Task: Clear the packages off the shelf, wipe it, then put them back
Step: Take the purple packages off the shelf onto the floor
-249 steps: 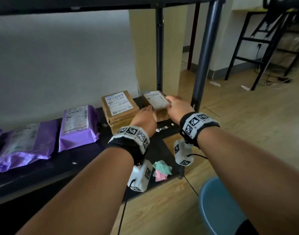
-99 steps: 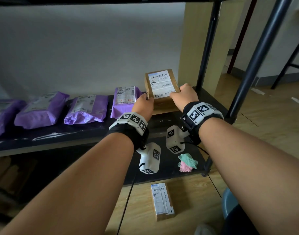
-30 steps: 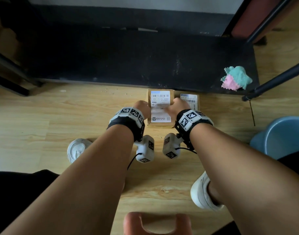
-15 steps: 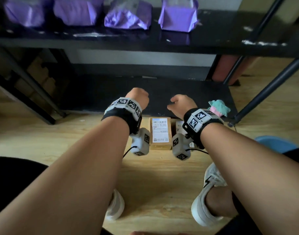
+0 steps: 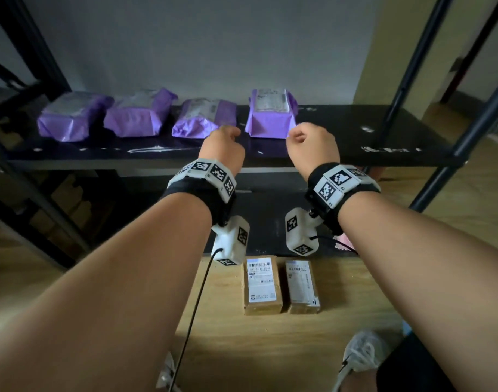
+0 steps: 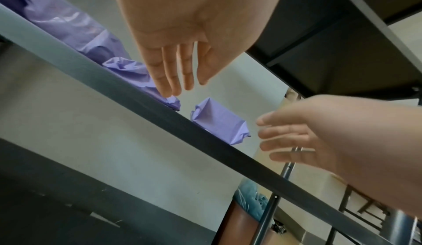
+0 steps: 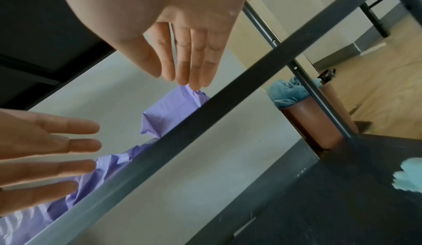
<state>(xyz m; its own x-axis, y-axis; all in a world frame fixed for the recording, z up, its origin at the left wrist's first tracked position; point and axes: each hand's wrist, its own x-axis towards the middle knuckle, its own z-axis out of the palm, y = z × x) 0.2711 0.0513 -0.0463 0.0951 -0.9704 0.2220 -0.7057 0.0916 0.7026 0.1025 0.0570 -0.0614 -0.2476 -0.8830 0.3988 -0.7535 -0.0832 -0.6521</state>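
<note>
Several purple mailer packages lie in a row on the black shelf (image 5: 341, 137). The rightmost purple package (image 5: 271, 114) stands nearest my hands. My left hand (image 5: 223, 145) hovers at its near left corner and my right hand (image 5: 311, 144) at its near right corner. Both are empty. The wrist views show the fingers (image 6: 173, 72) of the left hand and the fingers (image 7: 189, 59) of the right hand straight, just short of the purple package (image 6: 219, 120) above the shelf's front edge (image 6: 205, 140). Two brown cardboard boxes (image 5: 262, 284) (image 5: 302, 285) lie side by side on the floor.
A teal and pink cloth (image 7: 408, 176) lies on the lower shelf board (image 5: 267, 219). Black uprights (image 5: 406, 80) frame the shelf on the right. A brown bin (image 7: 308, 119) with a blue liner stands behind. My shoes (image 5: 360, 355) rest on the wood floor.
Both hands let go of the brown box on the floor beside the other box. They have since risen to the shelf and now flank the rightmost purple package.
</note>
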